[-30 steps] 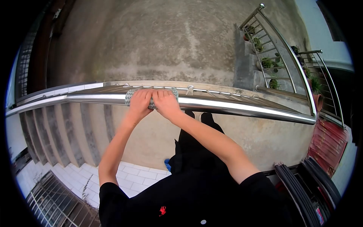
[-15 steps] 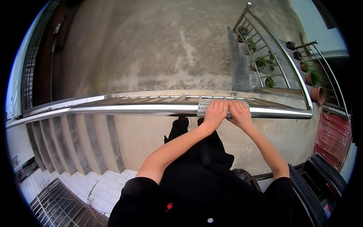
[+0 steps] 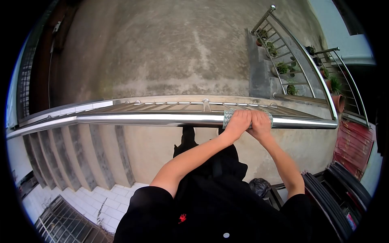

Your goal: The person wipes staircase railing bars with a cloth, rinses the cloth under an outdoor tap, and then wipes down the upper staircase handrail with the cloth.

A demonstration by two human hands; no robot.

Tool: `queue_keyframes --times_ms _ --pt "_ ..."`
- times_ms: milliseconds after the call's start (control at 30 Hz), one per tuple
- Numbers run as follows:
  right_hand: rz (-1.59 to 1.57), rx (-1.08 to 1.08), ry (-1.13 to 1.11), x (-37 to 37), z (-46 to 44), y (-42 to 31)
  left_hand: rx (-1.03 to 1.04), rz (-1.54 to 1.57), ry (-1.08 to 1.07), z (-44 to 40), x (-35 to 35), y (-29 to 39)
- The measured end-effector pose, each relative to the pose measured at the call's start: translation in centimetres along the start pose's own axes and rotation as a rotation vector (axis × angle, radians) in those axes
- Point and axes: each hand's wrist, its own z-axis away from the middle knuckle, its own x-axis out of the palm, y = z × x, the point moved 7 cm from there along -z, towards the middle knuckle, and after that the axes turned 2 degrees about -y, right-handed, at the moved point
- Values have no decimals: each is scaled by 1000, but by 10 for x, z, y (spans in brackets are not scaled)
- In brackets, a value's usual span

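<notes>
A patterned grey-green cloth (image 3: 228, 117) is draped over the shiny metal handrail (image 3: 154, 118), close to the rail's right-hand end. My left hand (image 3: 240, 122) is wrapped over the cloth and rail, fingers curled across the top. Right beside it, my right hand (image 3: 260, 122) grips the same cloth, the two hands touching or nearly so. The cloth's edges show on both sides of my hands; its middle is hidden under them.
Below the rail lies a concrete yard (image 3: 158, 48). Steps (image 3: 83, 158) descend at the left. Potted plants (image 3: 280, 68) stand on stairs beyond a second railing (image 3: 300, 38). A red sheet (image 3: 353, 143) and dark stacked items (image 3: 336, 202) are at my right.
Both hands and the cloth have slid a short way right along the handrail. The whole view has also shifted slightly.
</notes>
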Motion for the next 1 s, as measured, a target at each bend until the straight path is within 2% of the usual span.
queue_keyframes --times_ms 167,267,400,500,600,700,767,833,1000 --pt "-10 -29 -102 53 -65 -122 -12 95 -11 84 -58 -114" --pt "-50 -40 -165 86 -101 -194 -61 148 -96 135 -89 -184" --pt "-83 -96 -279 130 -150 -284 -112 112 -157 196 -132 -263" --pt "-157 -143 -243 155 -188 -356 -102 82 -129 240 -167 -323" --pt "-192 -110 -349 182 -218 -404 -169 68 -193 266 -184 -366" --pt "-245 -97 -382 189 -221 -412 -241 47 -248 274 -181 -372" --pt "-257 -111 -357 189 -218 -406 -298 -4 -203 270 -182 -368" --pt "-228 -151 -227 184 -212 -401 -286 -21 -185 262 -180 -355" --pt "-200 -120 -175 150 -172 -326 -227 3 -161 216 -148 -296"
